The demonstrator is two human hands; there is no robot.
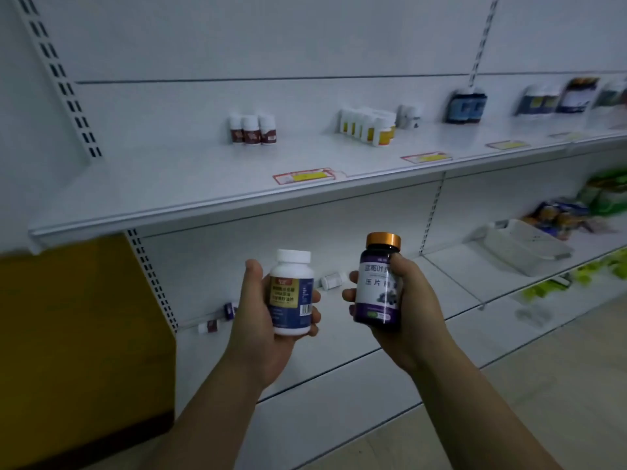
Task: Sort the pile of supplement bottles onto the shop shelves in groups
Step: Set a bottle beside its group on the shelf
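Upper shelf (203, 191), white: three maroon-labelled bottles (251, 130) upright at left, a cluster of yellow-labelled bottles (368, 127) mid-shelf, dark blue bottles (466, 106) further right. Price tags (303, 175) lie along its front edge. Lower shelf (203, 361): three small bottles (331, 280) on their sides near the back wall, a white tray (522, 247) to the right.

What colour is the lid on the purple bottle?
Shiny orange-gold lid on the purple bottle, held in the right hand; head view.

The left hand (263, 320) and right hand (412, 310) are bare; back from the fingers (315, 296), both forearms (475, 401) are uncovered too.
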